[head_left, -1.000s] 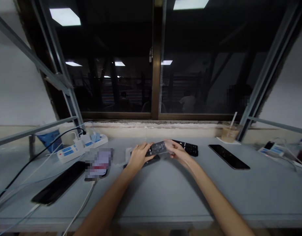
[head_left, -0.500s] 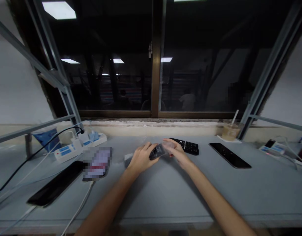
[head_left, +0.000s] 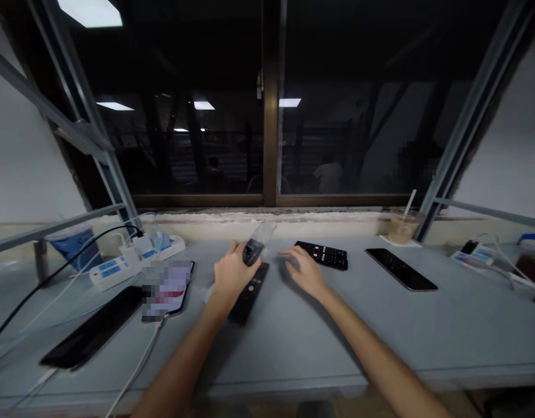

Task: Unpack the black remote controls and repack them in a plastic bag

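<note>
My left hand (head_left: 230, 271) is closed around a dark remote control (head_left: 251, 251) in a clear plastic sleeve (head_left: 264, 231), whose loose end sticks up past the fingers. Under that hand, another black remote control (head_left: 248, 297) lies slanted on the desk, partly hidden by the wrist. Free of any object, my right hand (head_left: 307, 271) hovers with fingers apart, the index finger stretched to the left. Just behind it lie black remote controls (head_left: 326, 256) with pale buttons, seemingly two overlapping; I cannot tell for sure.
A white power strip (head_left: 114, 270) with plugs and cables stands on the left. Near it lie a dark phone (head_left: 95, 328) and a lit phone (head_left: 173, 290), both cabled. Toward the right are a black phone (head_left: 400, 269), an iced drink cup (head_left: 402, 227) and another power strip (head_left: 471, 255).
My right hand has let go of the plastic sleeve and drawn slightly away. My left hand has shifted left and tilted the sleeved remote up, uncovering the remote beneath. The view has turned slightly.
</note>
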{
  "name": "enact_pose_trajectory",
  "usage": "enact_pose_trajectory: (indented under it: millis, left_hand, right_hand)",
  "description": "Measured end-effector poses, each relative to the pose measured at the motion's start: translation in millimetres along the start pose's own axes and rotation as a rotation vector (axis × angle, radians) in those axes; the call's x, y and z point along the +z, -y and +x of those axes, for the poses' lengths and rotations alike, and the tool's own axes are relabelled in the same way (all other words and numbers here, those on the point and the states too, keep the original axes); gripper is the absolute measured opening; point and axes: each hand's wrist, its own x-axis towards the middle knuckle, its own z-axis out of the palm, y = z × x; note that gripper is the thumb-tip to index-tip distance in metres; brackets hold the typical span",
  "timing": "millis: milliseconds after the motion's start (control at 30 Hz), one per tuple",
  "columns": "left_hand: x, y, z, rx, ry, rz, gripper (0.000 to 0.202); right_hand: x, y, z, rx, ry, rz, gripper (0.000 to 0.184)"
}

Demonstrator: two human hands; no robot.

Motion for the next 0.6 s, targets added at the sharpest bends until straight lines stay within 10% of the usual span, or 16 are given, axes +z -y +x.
enact_pose_trajectory:
  millis: [233, 600]
  left_hand:
    - [17.3, 15.3, 4.5, -0.107, 0.172, 0.094, 0.046]
    - [36.5, 21.4, 6.5, 0.065, 0.255, -0.047, 0.043]
  right_hand:
    - [20.9, 5.6, -12.4, -0.204, 0.345, -0.141, 0.036]
    - [11.1, 10.4, -7.7, -0.146, 0.251, -0.138, 0.020]
